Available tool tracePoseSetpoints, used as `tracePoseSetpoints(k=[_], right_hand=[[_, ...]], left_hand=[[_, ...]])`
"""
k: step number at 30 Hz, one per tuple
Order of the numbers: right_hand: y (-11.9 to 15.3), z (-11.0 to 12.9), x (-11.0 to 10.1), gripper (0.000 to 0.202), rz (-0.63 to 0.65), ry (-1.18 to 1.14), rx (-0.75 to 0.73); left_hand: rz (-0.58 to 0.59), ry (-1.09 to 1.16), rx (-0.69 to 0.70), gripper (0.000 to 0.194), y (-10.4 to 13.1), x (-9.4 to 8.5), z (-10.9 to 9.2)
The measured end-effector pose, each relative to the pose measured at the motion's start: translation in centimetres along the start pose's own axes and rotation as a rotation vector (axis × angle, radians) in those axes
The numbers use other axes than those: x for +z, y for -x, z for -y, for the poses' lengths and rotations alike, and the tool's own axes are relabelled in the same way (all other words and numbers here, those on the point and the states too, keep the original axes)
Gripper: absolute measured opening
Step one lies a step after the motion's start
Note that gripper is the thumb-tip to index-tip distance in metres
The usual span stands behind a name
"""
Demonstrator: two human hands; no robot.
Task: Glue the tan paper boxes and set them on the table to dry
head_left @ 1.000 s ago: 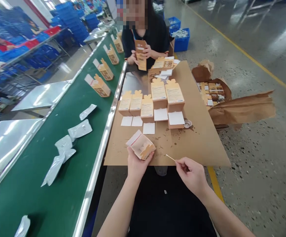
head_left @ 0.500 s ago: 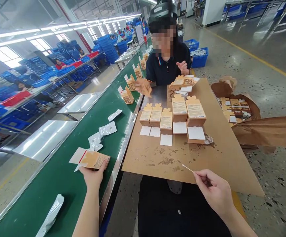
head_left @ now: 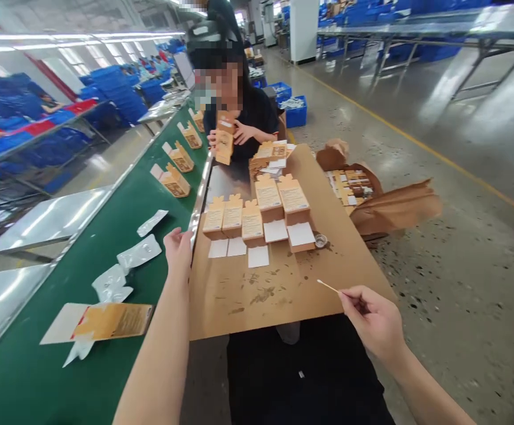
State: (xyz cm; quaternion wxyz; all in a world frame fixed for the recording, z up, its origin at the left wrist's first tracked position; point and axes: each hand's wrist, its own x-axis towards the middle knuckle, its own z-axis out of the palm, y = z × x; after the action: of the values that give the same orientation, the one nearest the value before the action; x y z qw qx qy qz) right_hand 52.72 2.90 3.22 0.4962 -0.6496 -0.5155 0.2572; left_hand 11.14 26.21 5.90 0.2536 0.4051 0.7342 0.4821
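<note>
My right hand [head_left: 370, 319] pinches a cotton swab [head_left: 328, 286] by its stick, the white tip pointing up and left over the cardboard sheet [head_left: 328, 295]. Near the metal edge of the green belt, my left hand [head_left: 178, 251] is raised with nothing in it, fingers loosely bent and partly apart. An open-topped carton [head_left: 128, 320] lies on the belt beside my left forearm, its white flap to the left. Ahead of my hands, several cartons [head_left: 252, 224] stand in a staggered row on the cardboard, white flaps facing me. A small clear dish [head_left: 321, 241] sits at their right.
Silvery pouches [head_left: 139, 254] lie on the green belt [head_left: 31, 383], with more cartons [head_left: 172, 180] farther up it. A co-worker [head_left: 239, 112] opposite holds a carton in both hands. Flattened cartons [head_left: 270, 154] are stacked nearby. A brown paper sack [head_left: 390, 209] of cartons stands at the right.
My left hand has let go of the carton on the belt and moved toward the row. The view has swung right. The co-worker now holds a carton. My right hand keeps the cotton swab.
</note>
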Motion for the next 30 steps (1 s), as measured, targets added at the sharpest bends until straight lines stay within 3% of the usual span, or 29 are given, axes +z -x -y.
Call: tracePoseSetpoints(k=[2, 4, 7, 9, 12, 16, 19, 23, 27, 30], right_hand=[[0.0, 0.8, -0.1, 0.055, -0.036, -0.012, -0.018], [0.2, 1.3, -0.2, 0.057, -0.065, -0.020, -0.035], [0.3, 1.2, -0.3, 0.062, -0.092, -0.018, -0.048], [0.0, 0.8, -0.4, 0.065, -0.107, -0.002, -0.053], [-1.4, -0.1, -0.8, 0.066, -0.111, 0.039, -0.061], [-4.6, -1.5, -1.1, 0.060, -0.097, 0.128, -0.071], [-7.3, -2.3, -1.2, 0.056, -0.073, 0.188, -0.087], [-10.4, -2.8, -1.3, 0.046, 0.028, 0.292, -0.180], [-12.7, -2.9, -0.8, 0.032, 0.193, 0.483, -0.320], [-14.1, -3.0, 0.1, 0.026, 0.267, 0.581, -0.324]], left_hand=[[0.116, -0.037, -0.083, 0.047, -2.9, 3.3, -1.9], [0.207, -0.081, -0.160, 0.045, -4.3, 5.3, -2.6], [0.285, -0.097, -0.215, 0.042, -3.9, 5.1, -2.2], [0.310, -0.067, -0.221, 0.040, -2.6, 3.2, -1.3], [0.249, 0.077, -0.223, 0.045, 1.0, -1.4, 1.1], [0.186, 0.318, -0.228, 0.074, 8.0, -7.2, 4.7], [0.150, 0.388, -0.265, 0.099, 13.1, -8.8, 6.0], [0.157, 0.450, -0.264, 0.112, 17.0, -6.7, 5.7], [0.208, 0.455, -0.228, 0.109, 19.1, -3.5, 4.9], [0.265, 0.474, -0.234, 0.106, 20.2, -2.0, 4.6]])
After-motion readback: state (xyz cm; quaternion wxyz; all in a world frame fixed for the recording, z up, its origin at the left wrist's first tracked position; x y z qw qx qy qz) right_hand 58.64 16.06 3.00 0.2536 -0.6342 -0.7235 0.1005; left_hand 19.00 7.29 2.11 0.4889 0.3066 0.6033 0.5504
